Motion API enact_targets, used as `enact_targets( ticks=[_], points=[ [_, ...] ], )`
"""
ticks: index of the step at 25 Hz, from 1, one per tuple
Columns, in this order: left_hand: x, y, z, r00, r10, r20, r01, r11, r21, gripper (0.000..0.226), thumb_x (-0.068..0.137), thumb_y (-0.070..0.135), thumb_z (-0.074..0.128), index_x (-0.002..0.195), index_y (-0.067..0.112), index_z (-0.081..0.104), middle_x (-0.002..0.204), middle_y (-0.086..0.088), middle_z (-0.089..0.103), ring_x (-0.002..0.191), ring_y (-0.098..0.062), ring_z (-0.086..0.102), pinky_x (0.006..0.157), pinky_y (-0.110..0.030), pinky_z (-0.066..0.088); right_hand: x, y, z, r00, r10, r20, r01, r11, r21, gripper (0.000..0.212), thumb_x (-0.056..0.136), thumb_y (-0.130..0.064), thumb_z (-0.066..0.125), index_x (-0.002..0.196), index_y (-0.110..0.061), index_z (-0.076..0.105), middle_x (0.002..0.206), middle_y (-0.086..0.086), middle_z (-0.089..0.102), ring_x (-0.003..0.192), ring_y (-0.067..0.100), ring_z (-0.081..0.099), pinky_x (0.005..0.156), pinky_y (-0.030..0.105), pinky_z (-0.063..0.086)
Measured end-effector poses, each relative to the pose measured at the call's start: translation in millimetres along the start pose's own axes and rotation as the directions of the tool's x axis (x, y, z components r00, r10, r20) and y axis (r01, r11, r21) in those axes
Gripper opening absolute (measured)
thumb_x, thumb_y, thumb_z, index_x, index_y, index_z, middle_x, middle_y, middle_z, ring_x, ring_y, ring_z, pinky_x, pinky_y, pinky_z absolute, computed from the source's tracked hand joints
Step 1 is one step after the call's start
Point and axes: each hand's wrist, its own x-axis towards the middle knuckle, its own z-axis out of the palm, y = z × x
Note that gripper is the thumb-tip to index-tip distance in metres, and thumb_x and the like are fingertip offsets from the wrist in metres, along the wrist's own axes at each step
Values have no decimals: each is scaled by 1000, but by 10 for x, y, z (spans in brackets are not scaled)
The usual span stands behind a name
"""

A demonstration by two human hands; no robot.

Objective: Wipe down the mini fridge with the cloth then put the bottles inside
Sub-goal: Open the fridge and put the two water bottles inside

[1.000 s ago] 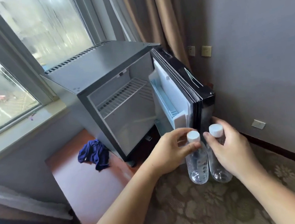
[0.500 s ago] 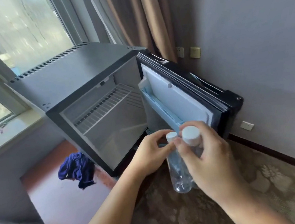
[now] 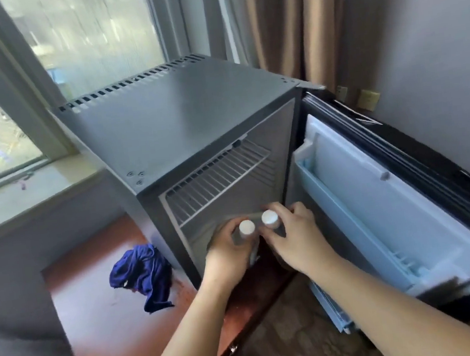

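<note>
The grey mini fridge [image 3: 181,125] stands on a low reddish wooden stand, its door [image 3: 392,206] swung wide open to the right. My left hand [image 3: 228,254] grips one clear bottle by the neck, its white cap [image 3: 246,227] showing. My right hand [image 3: 296,241] grips a second bottle with a white cap [image 3: 269,218]. Both bottles are upright at the mouth of the fridge's lower compartment, below the wire shelf [image 3: 219,176]; their bodies are mostly hidden by my hands. The blue cloth [image 3: 143,273] lies crumpled on the stand left of the fridge.
A window [image 3: 81,49] and sill are behind and left of the fridge. Brown curtains [image 3: 284,26] hang at the back right beside a grey wall with sockets [image 3: 368,99]. Patterned carpet [image 3: 291,347] covers the floor below the wooden stand [image 3: 98,325].
Both hands have carried the two bottles from above the carpet forward and up to the fridge's lower opening. My view has moved closer and further above the fridge.
</note>
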Motion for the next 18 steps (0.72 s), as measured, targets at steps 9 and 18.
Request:
enact_targets(
  ticks=[9, 18],
  points=[
    [706, -556, 44, 912, -165, -376, 174, 985, -10, 26, 92, 27, 71, 118, 25, 69, 113, 10, 64, 104, -8, 59, 85, -22, 41, 1165, -49, 639, 978, 60, 200, -82, 991, 106, 36, 98, -32, 64, 133, -25, 59, 116, 14, 65, 98, 27, 64, 80, 25, 43],
    [1165, -706, 139, 727, -315, -610, 181, 945, -271, 40, 90, 24, 76, 127, 12, 67, 117, 7, 68, 111, -8, 61, 81, -3, 38, 1780, -177, 1100, 955, 112, 273, -120, 993, 13, 41, 102, -39, 58, 120, -3, 67, 117, 19, 73, 111, 35, 68, 86, 32, 50]
  ],
)
